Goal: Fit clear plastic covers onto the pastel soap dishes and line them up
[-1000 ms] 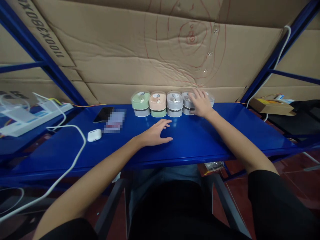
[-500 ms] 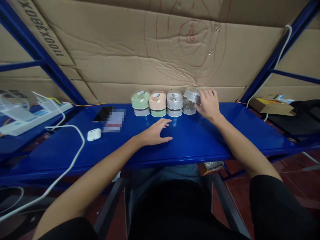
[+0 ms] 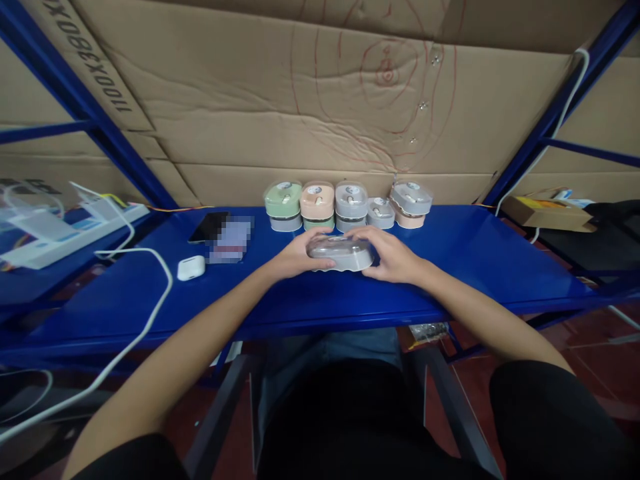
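A grey container with a clear lid (image 3: 345,256) is gripped at its two ends, over the front half of the blue shelf (image 3: 310,303). My left hand (image 3: 301,255) closes round its left end, and my right hand (image 3: 387,257) has its right end. Behind them stands a row of similar containers: a green one (image 3: 283,200), an orange one (image 3: 318,200) and a grey one (image 3: 351,202), each atop another. To their right come a single grey container (image 3: 381,215) and a grey container (image 3: 411,198) stacked on an orange one (image 3: 411,219).
On the left lie a white earbud case (image 3: 191,268), a dark phone (image 3: 206,228) and a white power strip (image 3: 75,233). A white cable (image 3: 155,320) hangs across the shelf's left side. Cardboard (image 3: 225,100) backs the shelf; an open carton (image 3: 550,215) sits at far right.
My right hand has brought the grey container from the row's right end toward me. My left hand has closed on its other end. The row's right-hand containers now show.
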The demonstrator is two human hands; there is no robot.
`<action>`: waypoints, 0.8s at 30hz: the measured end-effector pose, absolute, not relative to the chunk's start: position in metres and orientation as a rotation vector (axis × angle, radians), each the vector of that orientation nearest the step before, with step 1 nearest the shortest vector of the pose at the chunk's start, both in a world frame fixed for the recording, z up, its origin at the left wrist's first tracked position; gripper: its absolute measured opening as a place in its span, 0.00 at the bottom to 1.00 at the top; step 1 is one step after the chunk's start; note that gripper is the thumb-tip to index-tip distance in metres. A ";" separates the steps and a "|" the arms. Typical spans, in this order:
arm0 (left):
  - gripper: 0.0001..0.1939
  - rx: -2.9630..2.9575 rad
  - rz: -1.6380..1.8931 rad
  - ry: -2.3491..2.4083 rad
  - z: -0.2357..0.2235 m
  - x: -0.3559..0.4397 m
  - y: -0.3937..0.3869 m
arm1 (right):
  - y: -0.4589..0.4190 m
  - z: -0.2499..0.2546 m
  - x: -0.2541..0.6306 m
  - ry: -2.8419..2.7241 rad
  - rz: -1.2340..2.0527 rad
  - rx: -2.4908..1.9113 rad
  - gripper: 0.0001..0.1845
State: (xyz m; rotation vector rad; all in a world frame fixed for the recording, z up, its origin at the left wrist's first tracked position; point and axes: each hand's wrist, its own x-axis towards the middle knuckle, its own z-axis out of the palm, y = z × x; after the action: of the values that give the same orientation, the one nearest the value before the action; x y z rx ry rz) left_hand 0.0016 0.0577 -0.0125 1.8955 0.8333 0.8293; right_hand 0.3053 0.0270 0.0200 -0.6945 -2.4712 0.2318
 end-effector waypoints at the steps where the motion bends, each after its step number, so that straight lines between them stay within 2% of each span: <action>1: 0.52 1.925 0.852 0.833 -0.014 0.003 0.056 | 0.030 0.016 0.305 -2.479 0.247 -0.687 0.38; 2: 0.54 1.961 0.888 0.844 -0.015 0.006 0.055 | 0.033 0.013 0.306 -2.488 0.261 -0.683 0.41; 6: 0.61 2.172 0.976 0.987 -0.023 0.022 0.043 | 0.043 0.005 0.308 -2.514 0.359 -0.696 0.63; 7: 0.62 2.227 0.975 1.016 -0.025 0.026 0.040 | 0.043 0.003 0.307 -2.513 0.380 -0.715 0.65; 10: 0.63 2.306 0.928 1.017 -0.027 0.034 0.033 | 0.042 0.000 0.300 -2.519 0.394 -0.789 0.62; 16: 0.69 2.302 0.790 0.969 -0.016 0.022 0.034 | 0.051 0.016 0.320 -2.459 0.400 -0.804 0.50; 18: 0.58 2.388 0.737 0.975 -0.013 0.017 0.034 | 0.059 0.023 0.339 -2.443 0.392 -0.903 0.48; 21: 0.32 2.520 0.684 0.958 -0.011 0.015 0.032 | 0.074 0.028 0.365 -2.427 0.394 -1.131 0.45; 22: 0.27 2.538 0.687 0.954 -0.012 0.015 0.031 | 0.078 0.028 0.371 -2.420 0.407 -1.196 0.44; 24: 0.23 2.543 0.709 0.955 -0.013 0.017 0.029 | 0.085 0.025 0.379 -2.413 0.447 -1.288 0.43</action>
State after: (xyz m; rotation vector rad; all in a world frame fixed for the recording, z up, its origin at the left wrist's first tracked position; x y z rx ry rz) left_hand 0.0173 0.0291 -0.0130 2.5427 0.9554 0.7090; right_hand 0.3790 0.0853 0.0255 -1.2880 -2.4133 0.4472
